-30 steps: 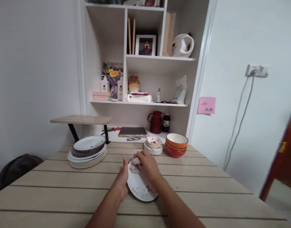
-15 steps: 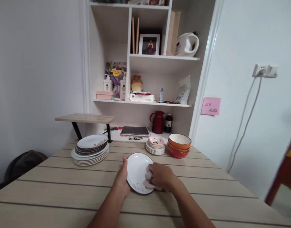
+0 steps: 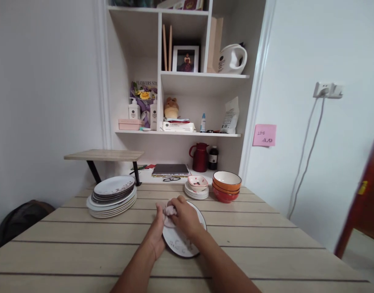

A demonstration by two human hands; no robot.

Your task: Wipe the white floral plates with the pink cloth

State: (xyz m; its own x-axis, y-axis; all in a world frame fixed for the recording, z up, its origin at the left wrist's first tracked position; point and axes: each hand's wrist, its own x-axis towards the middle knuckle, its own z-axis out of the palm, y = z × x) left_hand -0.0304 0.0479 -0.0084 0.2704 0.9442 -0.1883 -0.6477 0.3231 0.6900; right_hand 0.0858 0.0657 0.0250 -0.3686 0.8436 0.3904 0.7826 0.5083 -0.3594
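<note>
A white plate (image 3: 178,241) with a dark rim and a small floral print is tilted up over the wooden table in front of me. My left hand (image 3: 156,235) grips its left edge, thumb pointing up. Bunched in my right hand (image 3: 184,216) is a pale pink cloth (image 3: 169,211), pressed against the plate's upper left part, close to my left thumb. The right hand and forearm cover much of the plate's middle and right side.
A stack of plates (image 3: 114,185) stands at left by a small raised shelf (image 3: 104,155). Behind my hands are small saucers (image 3: 196,194) under a square dish (image 3: 197,182), beside stacked orange and red bowls (image 3: 226,195). A red jug (image 3: 200,158) and a laptop (image 3: 171,169) sit farther back.
My right hand has swept the cloth from the plate's right side across to its upper left edge. The left hand keeps its hold on the plate. The view has shifted slightly.
</note>
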